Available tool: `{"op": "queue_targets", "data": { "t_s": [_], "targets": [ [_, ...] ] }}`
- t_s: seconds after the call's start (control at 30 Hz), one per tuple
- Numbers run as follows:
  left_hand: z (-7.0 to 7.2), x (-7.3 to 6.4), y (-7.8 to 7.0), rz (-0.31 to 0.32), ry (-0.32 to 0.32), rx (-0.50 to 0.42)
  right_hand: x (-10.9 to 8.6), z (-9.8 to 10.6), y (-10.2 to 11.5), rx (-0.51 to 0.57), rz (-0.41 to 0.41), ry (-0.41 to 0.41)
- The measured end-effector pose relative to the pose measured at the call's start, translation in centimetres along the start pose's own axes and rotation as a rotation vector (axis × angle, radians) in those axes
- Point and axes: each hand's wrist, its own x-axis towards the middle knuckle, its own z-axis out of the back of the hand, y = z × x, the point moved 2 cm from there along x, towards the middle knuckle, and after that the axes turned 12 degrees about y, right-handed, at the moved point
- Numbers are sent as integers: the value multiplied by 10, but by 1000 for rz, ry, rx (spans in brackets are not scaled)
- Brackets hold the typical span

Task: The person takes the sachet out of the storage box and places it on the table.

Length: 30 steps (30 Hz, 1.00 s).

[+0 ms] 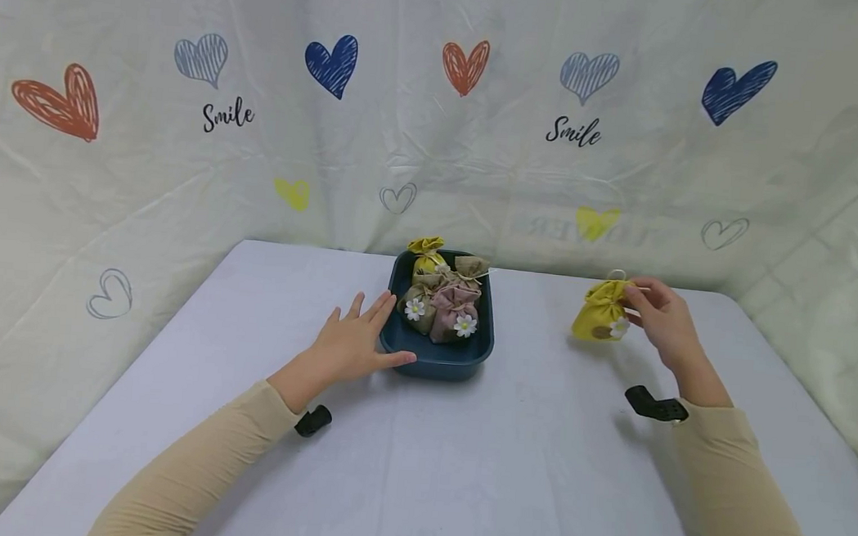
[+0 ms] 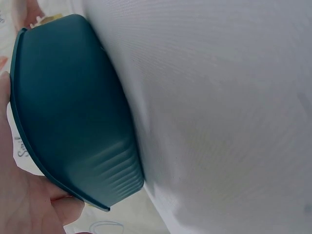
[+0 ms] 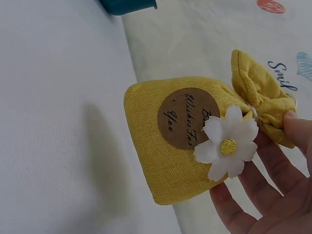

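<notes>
My right hand (image 1: 663, 319) pinches a yellow drawstring pouch (image 1: 594, 312) by its gathered neck, above the table at the right. A white flower and a round brown label show on the pouch in the right wrist view. With fingers spread and straight, my left hand (image 1: 346, 347) rests along the left rim of a dark teal plastic basin (image 1: 437, 372). Inside the basin stand several pouches: a yellow pouch (image 1: 426, 260) at the back, a dusty pink pouch (image 1: 453, 306) in front, and olive-beige ones beside it. In the left wrist view the fingers touch the basin's rim.
A white cloth covers the table (image 1: 505, 469). Behind it hangs a pale curtain (image 1: 509, 158) printed with hearts and the word "Smile". A black wrist camera (image 1: 655, 405) sits below the right hand, and another camera (image 1: 313, 421) below the left.
</notes>
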Motion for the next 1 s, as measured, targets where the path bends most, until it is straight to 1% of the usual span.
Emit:
{"op": "queue_targets", "data": {
  "t_s": [0.2, 0.33, 0.47, 0.57, 0.73, 0.9, 1.0],
  "targets": [
    [-1, -1, -1, 0, -2, 3, 3, 7, -9, -14, -50, -7],
    [-1, -2, -1, 5, -4, 9, 6, 9, -12, -16, -74, 3],
    [0, -2, -1, 8, -5, 10, 12, 10, -17, -21, -87, 21],
    [1, -2, -2, 5, -5, 4, 16, 13, -21, -22, -81, 30],
    [1, -2, -2, 2, -6, -6, 22, 18, -22, -36, -77, 46],
    [1, -2, -1, 4, -3, 4, 23, 21, -22, -83, -123, 56],
    [1, -2, -1, 3, -2, 5, 24, 21, -23, -93, -143, 56]
  ]
}}
